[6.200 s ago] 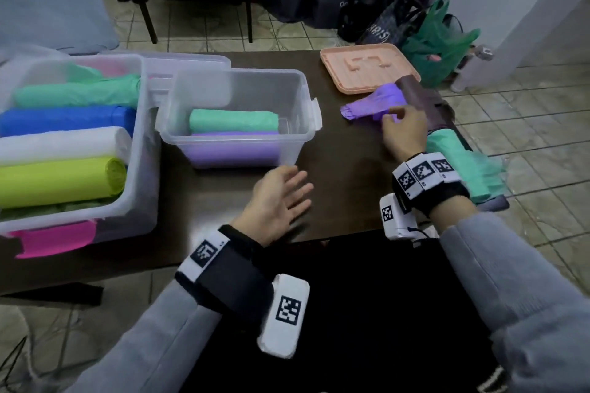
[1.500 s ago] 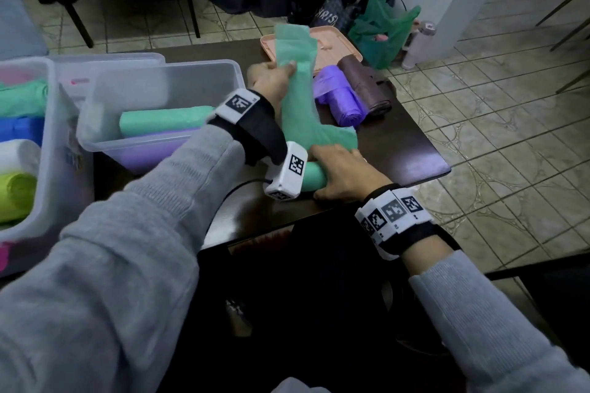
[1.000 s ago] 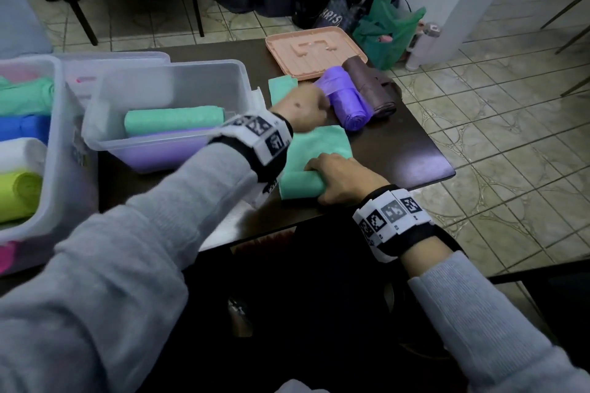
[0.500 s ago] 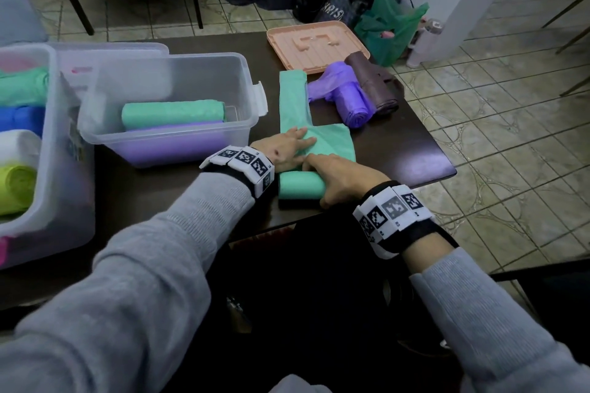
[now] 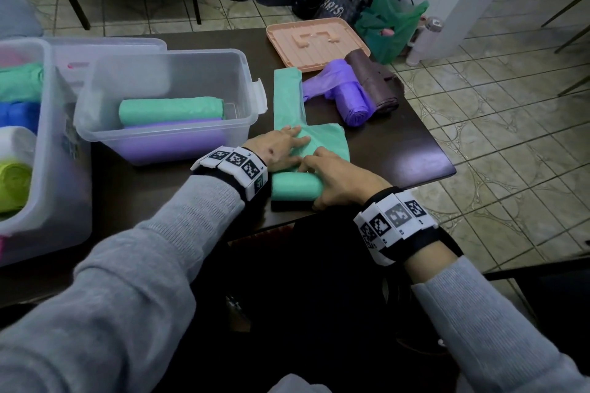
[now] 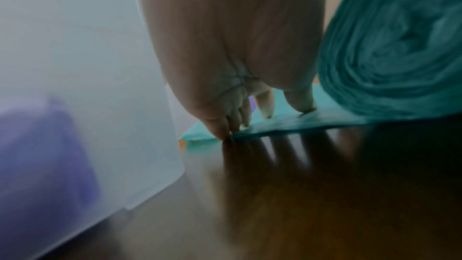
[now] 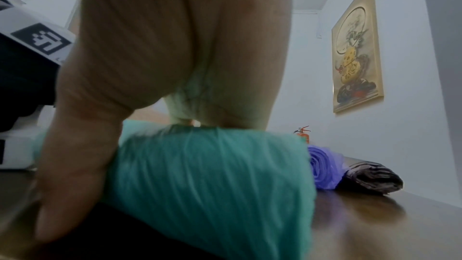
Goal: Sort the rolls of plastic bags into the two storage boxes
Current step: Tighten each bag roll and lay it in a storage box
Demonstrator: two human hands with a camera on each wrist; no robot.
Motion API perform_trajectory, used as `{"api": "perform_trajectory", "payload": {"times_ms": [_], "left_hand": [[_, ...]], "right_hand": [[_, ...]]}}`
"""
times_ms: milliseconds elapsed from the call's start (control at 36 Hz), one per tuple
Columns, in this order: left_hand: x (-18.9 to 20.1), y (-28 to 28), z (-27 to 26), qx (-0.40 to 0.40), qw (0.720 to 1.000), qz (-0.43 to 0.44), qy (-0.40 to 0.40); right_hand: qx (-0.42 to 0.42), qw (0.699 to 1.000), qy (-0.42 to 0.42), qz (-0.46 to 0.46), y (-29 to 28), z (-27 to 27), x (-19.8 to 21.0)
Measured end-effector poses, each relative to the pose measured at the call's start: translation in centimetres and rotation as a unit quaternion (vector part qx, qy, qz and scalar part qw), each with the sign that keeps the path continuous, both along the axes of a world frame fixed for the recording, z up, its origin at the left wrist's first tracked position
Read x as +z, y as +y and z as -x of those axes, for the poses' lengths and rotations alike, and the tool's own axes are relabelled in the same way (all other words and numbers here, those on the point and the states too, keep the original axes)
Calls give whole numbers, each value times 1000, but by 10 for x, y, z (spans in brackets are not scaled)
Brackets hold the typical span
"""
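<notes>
A partly unrolled green roll [image 5: 293, 185] lies near the table's front edge. Its loose tail [image 5: 287, 96] stretches flat toward the far side. My left hand [image 5: 281, 150] presses flat on that sheet just beyond the roll; the left wrist view shows its straight fingers [image 6: 265, 106] on the sheet beside the green roll [image 6: 400, 46]. My right hand [image 5: 338, 175] arches over the roll's right half. In the right wrist view that right hand [image 7: 162, 46] has its thumb down the near side of the green roll [image 7: 212, 175]. A purple roll [image 5: 354, 96] and a brown roll [image 5: 373, 80] lie further back.
The small clear box [image 5: 245, 124], left of the sheet, holds a green roll [image 5: 170, 110] and a purple one [image 5: 172, 140]. The large box [image 5: 57, 169] at far left holds several coloured rolls. A peach lid [image 5: 314, 41] lies at the back. The table edge [image 5: 440, 169] drops off on the right.
The left hand first held the green tail up, then laid it flat on the table and came back to press beside the roll. The right hand has stayed on the roll.
</notes>
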State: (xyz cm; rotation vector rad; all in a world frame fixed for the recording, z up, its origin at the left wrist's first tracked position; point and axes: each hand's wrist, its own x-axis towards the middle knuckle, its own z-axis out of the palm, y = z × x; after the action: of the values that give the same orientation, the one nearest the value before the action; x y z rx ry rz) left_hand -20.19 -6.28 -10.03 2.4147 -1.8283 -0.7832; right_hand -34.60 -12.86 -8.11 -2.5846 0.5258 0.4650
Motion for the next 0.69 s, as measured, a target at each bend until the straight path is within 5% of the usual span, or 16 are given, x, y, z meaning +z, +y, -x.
{"api": "perform_trajectory", "payload": {"times_ms": [444,694], "left_hand": [[26,8,15,132,979,131,86],[52,25,10,118,984,29,129]], "right_hand": [[-72,996,-24,-37,-24,-1,3],[-96,993,-26,-68,-42,-4,1]]}}
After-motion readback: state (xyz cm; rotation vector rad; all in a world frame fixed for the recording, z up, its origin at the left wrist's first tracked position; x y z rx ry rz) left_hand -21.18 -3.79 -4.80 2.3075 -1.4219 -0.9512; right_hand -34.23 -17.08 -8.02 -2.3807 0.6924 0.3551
